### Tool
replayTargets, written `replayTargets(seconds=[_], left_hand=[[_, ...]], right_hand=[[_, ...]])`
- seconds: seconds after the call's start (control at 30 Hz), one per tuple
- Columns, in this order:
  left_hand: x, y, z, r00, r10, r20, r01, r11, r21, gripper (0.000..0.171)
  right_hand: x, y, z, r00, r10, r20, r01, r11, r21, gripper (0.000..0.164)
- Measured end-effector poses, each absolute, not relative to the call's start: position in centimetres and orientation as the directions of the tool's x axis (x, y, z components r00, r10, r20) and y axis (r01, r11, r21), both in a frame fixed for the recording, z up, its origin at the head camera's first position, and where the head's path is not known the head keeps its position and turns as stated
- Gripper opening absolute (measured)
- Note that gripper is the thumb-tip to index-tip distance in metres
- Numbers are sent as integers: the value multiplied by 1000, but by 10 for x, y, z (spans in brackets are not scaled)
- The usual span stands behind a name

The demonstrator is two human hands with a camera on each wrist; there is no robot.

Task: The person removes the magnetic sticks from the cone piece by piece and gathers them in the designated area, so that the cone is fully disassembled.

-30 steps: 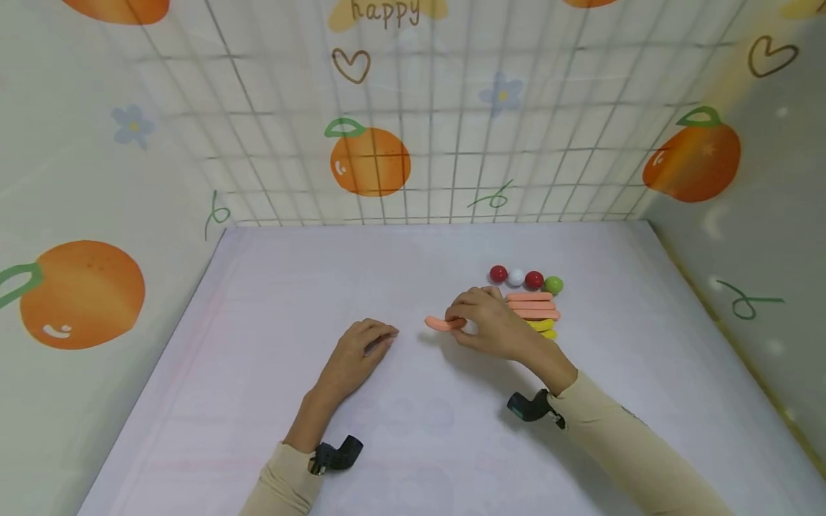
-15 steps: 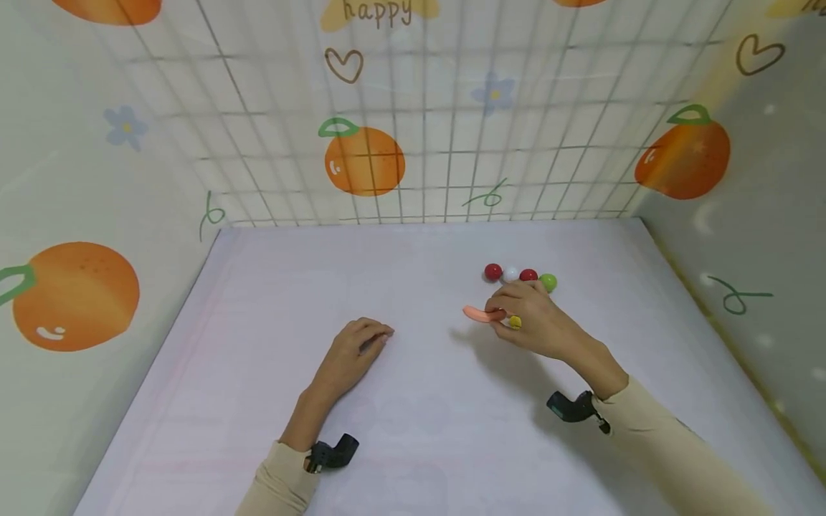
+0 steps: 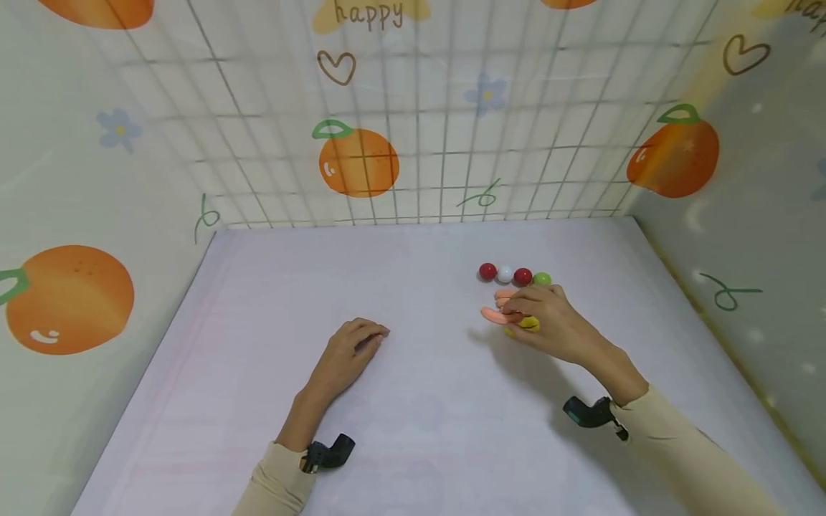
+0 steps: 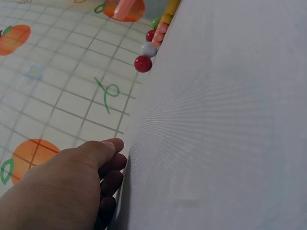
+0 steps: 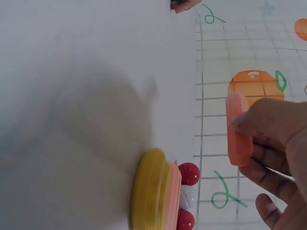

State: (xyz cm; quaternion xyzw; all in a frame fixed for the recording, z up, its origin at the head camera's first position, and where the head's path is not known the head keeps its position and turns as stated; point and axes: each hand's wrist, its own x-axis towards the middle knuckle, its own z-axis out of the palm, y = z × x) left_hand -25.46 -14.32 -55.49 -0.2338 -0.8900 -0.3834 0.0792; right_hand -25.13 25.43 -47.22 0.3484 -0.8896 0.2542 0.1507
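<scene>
My right hand pinches a curved pink sausage-shaped stick between thumb and fingers, raised above the white table. In the head view the hand overlaps a row of pink sticks and yellow curved pieces, hiding most of them. From the right wrist view, the yellow pieces lie side by side next to the pink ones. My left hand rests on the table left of centre, its fingers loosely bent, holding nothing.
Behind the sticks, a line of balls runs sideways: a red ball, a white ball, another red ball and a green ball. A patterned curtain over a wire grid backs the white table.
My right hand has carried the pink stick to the right, from the middle of the table to over the row of sticks. The left hand stays in place while the head view shifts slightly.
</scene>
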Motion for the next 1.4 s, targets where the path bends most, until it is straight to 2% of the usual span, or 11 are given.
replayTargets(seconds=[0.3,0.57,0.9,1.4], left_hand=[[-256,-144,-556,-885,350,308,464,600,652,19],[-254,-136,-550,-877,347,333,477,543,691,20],[-258,-83,-519,-818,474,326,538,431,725,30],[-264,-6,-513,-754,589,291,556,336,760,30]], right_hand=[[-247,269,-478,-729,-535,427,-680,643,-353,23],[-240,277,-482,-709,-547,446,-691,663,-286,23],[-230,290,-478,-739,-525,422,-659,694,-290,22],[-223,301,-481,-770,-507,387,-627,713,-314,25]])
